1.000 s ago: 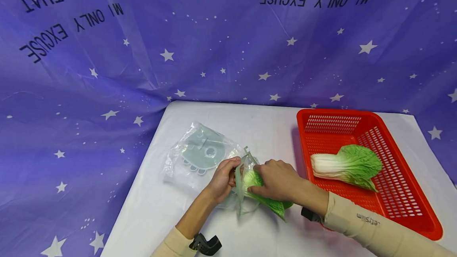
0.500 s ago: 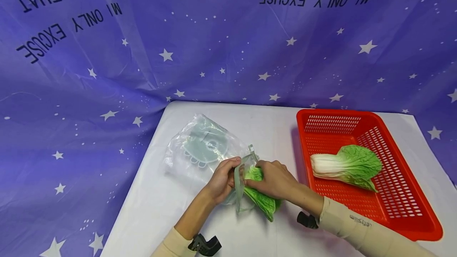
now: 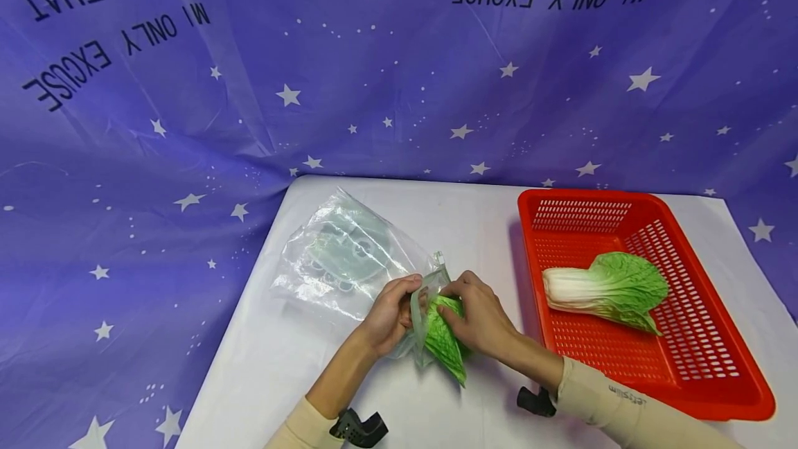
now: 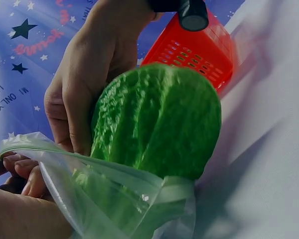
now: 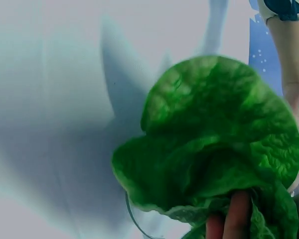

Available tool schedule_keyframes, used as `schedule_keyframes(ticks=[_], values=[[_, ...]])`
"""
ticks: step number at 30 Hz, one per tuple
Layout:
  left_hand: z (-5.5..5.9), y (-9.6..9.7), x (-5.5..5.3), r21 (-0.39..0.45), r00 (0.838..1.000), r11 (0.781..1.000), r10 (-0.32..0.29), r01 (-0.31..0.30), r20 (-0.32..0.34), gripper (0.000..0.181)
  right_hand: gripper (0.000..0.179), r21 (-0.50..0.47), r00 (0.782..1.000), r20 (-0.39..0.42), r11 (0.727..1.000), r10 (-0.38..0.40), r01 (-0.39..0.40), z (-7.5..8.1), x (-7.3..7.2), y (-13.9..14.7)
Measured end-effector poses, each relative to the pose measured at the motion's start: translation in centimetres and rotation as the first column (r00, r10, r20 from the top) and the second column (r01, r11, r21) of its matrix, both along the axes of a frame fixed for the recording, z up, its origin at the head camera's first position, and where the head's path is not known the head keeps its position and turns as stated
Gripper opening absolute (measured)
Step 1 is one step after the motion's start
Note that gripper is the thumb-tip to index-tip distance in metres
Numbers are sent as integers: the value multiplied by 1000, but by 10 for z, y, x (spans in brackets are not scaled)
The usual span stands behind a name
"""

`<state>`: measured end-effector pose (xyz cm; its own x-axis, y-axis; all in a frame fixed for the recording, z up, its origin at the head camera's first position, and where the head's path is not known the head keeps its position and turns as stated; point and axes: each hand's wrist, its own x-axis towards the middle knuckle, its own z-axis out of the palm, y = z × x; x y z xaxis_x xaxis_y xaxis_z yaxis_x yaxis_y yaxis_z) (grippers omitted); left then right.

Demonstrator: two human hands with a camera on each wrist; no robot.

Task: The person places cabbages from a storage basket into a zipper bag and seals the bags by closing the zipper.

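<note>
A clear zip bag (image 3: pixel 337 272) with a pale green print lies slanted on the table, its mouth toward the right. My left hand (image 3: pixel 386 317) holds the edge of that mouth, fingers curled at the green zip strip. From the other side my right hand (image 3: pixel 476 314) grips a Chinese cabbage (image 3: pixel 444 341) by its leafy part. The stem end is inside the bag, hidden from above; green leaves stick out of the opening. In the left wrist view the cabbage (image 4: pixel 159 119) rises above the zip edge (image 4: pixel 114 172). In the right wrist view its leaves (image 5: pixel 204 114) cover most of the fingers.
A red perforated basket (image 3: pixel 530 255) stands on the right of the white-covered table (image 3: pixel 249 373). Inside it lies another Chinese cabbage (image 3: pixel 601 289), stem to the left. A purple star-printed cloth (image 3: pixel 399 89) hangs behind the table.
My right hand has pushed the cabbage leftward, deeper into the bag, and shifted its grip on the leaves. The bag's far part has spread out and filled up. My left hand stays put.
</note>
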<state>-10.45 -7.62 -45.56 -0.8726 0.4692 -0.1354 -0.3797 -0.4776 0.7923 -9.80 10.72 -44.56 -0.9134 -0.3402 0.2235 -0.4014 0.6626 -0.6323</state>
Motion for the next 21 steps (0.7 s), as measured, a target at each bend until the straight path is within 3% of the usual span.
schedule_keyframes(ticks=[5, 9, 12, 16, 21], values=[[0, 0, 0, -2, 1000, 1000, 1, -1, 24, 17, 20, -43, 999, 15, 998, -39, 40, -5, -1, -7], [0, -1, 0, -14, 999, 1000, -16, 17, 27, 17, 21, -50, 996, 74, 998, -41, 45, -9, 0, -11], [0, -4, 0, -11, 999, 1000, 2, -2, 40, 16, 28, -31, 991, 133, 999, -15, 19, -9, 2, -9], [1, -11, -3, 4, 997, 999, 49, -49, 58, 16, 22, 18, 981, 192, 1000, -11, 8, 4, -2, 2], [3, -21, -7, 37, 997, 997, 71, -73, 41, 17, 11, 179, 972, 224, 983, -71, 30, 28, -28, 15]])
